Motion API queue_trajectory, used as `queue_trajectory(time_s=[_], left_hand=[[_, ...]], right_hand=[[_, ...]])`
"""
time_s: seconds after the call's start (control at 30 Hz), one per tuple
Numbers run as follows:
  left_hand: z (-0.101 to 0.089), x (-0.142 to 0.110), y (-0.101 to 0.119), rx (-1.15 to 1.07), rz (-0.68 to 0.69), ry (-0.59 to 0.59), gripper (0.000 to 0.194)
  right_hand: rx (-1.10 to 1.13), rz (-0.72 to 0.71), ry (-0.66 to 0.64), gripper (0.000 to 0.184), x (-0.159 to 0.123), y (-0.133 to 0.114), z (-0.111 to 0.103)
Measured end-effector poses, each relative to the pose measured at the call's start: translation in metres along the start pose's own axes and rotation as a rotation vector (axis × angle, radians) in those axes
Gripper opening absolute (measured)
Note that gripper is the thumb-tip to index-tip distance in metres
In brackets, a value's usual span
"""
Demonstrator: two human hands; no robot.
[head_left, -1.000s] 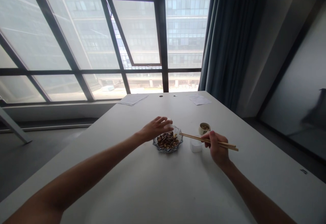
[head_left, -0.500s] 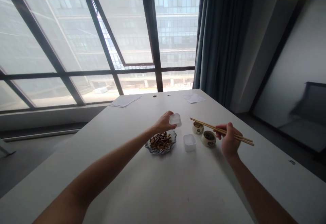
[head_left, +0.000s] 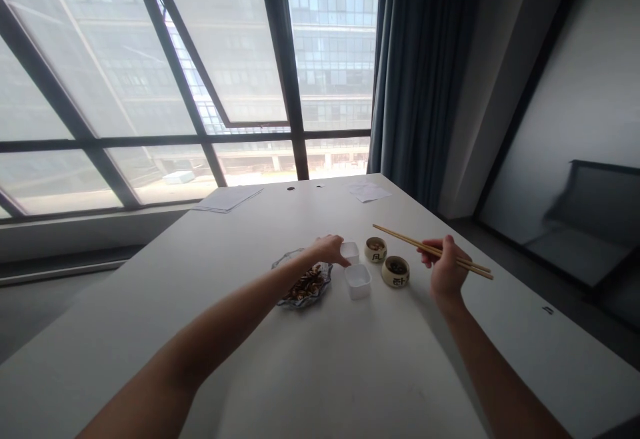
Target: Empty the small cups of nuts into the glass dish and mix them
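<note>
My left hand [head_left: 331, 250] grips a small clear plastic box [head_left: 351, 252] by its left side, at table height. Just in front of it stands a second clear plastic box [head_left: 358, 282], with nothing visible inside. Under my left forearm is a scalloped glass plate [head_left: 327, 280] of dark brown seeds or shells [head_left: 311, 286], partly covered by the arm. My right hand [head_left: 447, 267] holds a pair of chopsticks [head_left: 415, 243], their tips pointing left above two cream pots with dark characters. The farther pot [head_left: 375, 250] holds light brown bits, the nearer pot [head_left: 395, 272] dark ones.
White paper sheets [head_left: 227, 199] lie at the table's far left, and another paper [head_left: 369, 192] at its far right. The white table [head_left: 300, 379] runs to the windows. A dark curtain [head_left: 415, 92] hangs behind its right corner.
My left hand has lowered the tilted clear box from above the plate to table level, behind the second box. The chopsticks stay in my right hand. The whole view has shifted slightly.
</note>
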State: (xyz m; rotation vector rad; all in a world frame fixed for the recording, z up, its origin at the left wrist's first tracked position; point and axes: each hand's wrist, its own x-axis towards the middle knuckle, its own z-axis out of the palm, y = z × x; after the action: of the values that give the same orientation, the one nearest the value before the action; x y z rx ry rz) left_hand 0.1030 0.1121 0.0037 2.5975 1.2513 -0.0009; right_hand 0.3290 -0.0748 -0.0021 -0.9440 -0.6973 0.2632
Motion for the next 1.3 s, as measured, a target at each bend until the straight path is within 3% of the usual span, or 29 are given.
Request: queue_trajectory(time_s=[0.2,0.47,0.6,0.73,0.87,1.0,1.13,1.3], left_hand=[[-0.026,0.028,0.015,-0.034,0.117,0.023,0.035],[0.002,0.070,0.067,-0.110,0.210,-0.109,0.034],[0.005,0.076,0.066,-0.168,0.185,-0.130,0.033],[-0.019,0.070,0.049,-0.247,0.191,-0.036,0.034],[-0.057,0.037,0.010,-0.309,0.258,0.104,0.036],[-0.076,-0.026,-0.043,-0.260,0.277,0.246,0.036],[-0.068,-0.093,-0.080,-0.080,0.283,0.318,0.036],[-0.046,-0.139,-0.087,0.213,0.390,0.313,0.037]], right_hand=[[0.007,0.009,0.027,0.050,0.002,-0.001,0.001],[-0.025,0.024,0.005,0.052,-0.001,0.005,0.000],[-0.031,0.032,-0.020,0.053,-0.004,0.006,0.001],[-0.028,0.024,-0.021,0.053,-0.004,0.006,0.001],[-0.009,0.027,-0.009,0.049,-0.002,0.003,0.001],[0.016,0.041,-0.041,0.046,-0.006,-0.002,0.003],[0.035,0.049,-0.068,0.045,-0.013,-0.004,0.006],[0.046,0.060,-0.097,0.045,-0.019,-0.002,0.010]])
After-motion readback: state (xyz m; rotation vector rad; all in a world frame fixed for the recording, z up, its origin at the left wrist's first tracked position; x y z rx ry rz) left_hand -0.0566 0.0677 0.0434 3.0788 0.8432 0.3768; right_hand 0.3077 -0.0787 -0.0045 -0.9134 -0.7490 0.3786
